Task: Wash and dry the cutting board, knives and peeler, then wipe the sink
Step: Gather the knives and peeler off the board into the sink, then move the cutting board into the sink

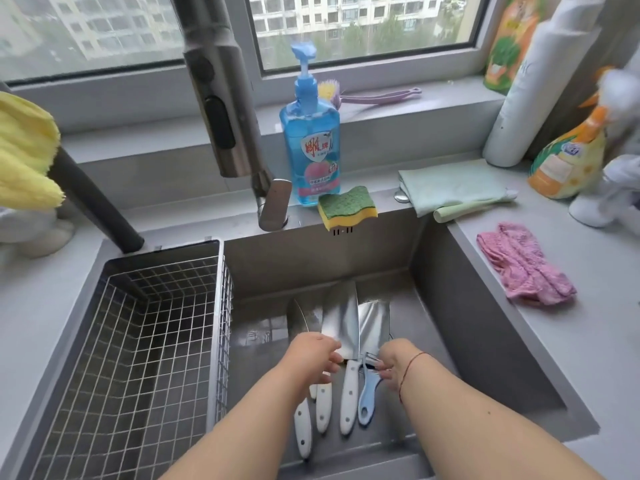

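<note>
Three white-handled knives (348,344) and a blue peeler (367,393) are laid side by side on the sink (485,327) floor, lower centre of the frame. Blades are judged stiff, wet and slippery, best taken by the handles. The left hand (317,355) is spread loosely over the knives, nothing gripped; the right hand (394,365) touches the peeler's head, grip not discernible. Also listed: wire basket (145,341) left, sponge (347,206), dish soap (311,147), pink cloth (524,268).

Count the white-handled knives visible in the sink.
3, side by side on the sink floor: left knife, middle knife, right knife. The hands may hide another.
</note>
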### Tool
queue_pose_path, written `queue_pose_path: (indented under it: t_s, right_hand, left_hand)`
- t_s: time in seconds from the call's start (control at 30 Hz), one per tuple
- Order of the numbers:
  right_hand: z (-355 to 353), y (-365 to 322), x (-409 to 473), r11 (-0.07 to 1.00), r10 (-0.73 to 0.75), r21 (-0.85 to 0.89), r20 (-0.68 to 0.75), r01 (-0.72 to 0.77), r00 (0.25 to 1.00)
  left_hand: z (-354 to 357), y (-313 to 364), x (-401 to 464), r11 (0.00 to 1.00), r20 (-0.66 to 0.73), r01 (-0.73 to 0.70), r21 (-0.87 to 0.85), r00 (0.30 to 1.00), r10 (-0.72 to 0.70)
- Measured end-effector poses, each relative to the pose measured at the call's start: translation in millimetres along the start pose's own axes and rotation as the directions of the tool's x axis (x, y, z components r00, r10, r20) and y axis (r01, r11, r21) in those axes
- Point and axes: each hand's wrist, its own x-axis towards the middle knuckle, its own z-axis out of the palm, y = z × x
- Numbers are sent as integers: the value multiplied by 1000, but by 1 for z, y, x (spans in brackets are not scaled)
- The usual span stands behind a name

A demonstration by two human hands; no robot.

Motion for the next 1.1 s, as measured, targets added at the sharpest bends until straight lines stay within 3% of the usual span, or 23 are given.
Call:
queue_pose_path:
  t_s: [0.2,0.33,0.57,0.73,0.83,1.1]
  right_hand:
    - [24,-33,-43,979,-83,192,104,62,991]
    - [63,-65,-92,913,-305,288,7,290,952]
    - [167,-84,-179,859,-479,316,218,403,850]
    - [265,-72,-235,932,-362,201,455,302,814]
    - [327,-49,-267,952,-299,135,605,275,738]
    - [457,42,-340,912,-292,-7,693,411,659]
  left_hand:
    - [-15,15,-22,993,-40,-74,-91,997,71]
    - [-46,27,-54,963,-129,-227,-147,969,209]
    - [-138,16,-137,894,-299,-387,-225,901,315]
    - [-228,-33,-191,878,-530,-433,-205,803,272]
    - [-281,-74,-223,838,-634,-471,-278,745,208]
    - [-390,-189,-317,799,-834,-501,-333,552,-2]
